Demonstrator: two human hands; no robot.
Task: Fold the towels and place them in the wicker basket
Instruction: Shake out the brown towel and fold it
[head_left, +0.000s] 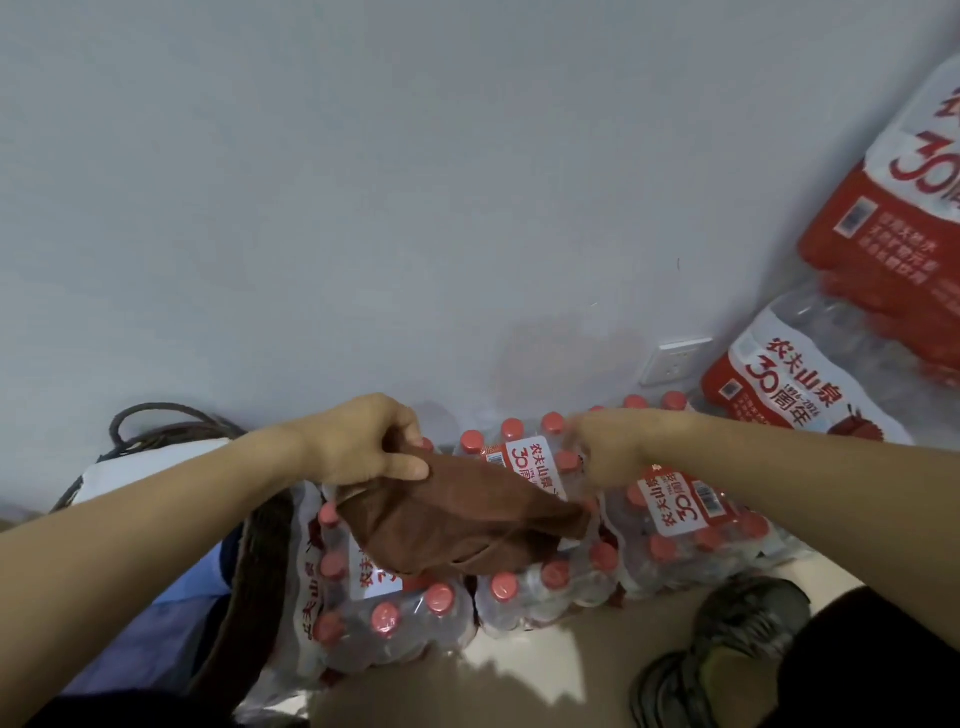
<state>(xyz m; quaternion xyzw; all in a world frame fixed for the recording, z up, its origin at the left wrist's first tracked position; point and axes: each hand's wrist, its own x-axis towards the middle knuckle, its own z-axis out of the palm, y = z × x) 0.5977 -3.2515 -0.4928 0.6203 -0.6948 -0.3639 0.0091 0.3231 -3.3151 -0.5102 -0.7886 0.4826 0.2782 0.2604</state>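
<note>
The left hand (363, 441) grips one end of a brown towel (457, 519), thumb and fingers pinched around the cloth. The towel hangs crumpled over shrink-wrapped packs of red-capped water bottles (545, 582) against the far wall. The right hand (608, 447) is blurred (whether its fingers hold the towel's right end, I cannot tell). The wicker basket (249, 561) sits near left.

Both forearms reach forward; left hand (363, 441) curled in a grip, right hand (605, 449) blurred, fingers unclear.

Left hand (363, 441) grips brown towel (457, 525) above bottled-water packs (519, 587).
</note>
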